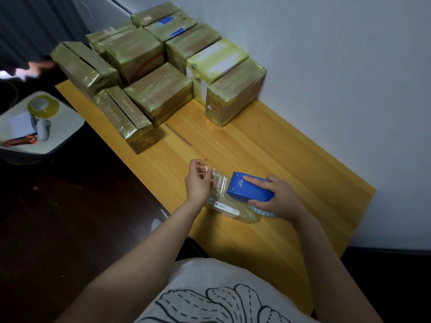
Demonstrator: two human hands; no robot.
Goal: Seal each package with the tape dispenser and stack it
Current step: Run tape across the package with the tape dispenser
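Observation:
A blue tape dispenser [249, 187] lies near the front left edge of the wooden table [268, 148], on top of a flat, tape-covered package [229, 209] with a small printed label. My right hand [277, 197] grips the dispenser from the right, index finger laid along its top. My left hand [198, 180] is just left of the dispenser's mouth and pinches the free end of the clear tape [218, 180] pulled out from it. Several taped boxes [158, 96] are stacked at the far end of the table.
A white side table [60, 136] stands to the left with a roll of clear tape [43, 107], a white controller and some papers. The wall runs along the table's right side. A dark curtain hangs at the back left; the floor is dark.

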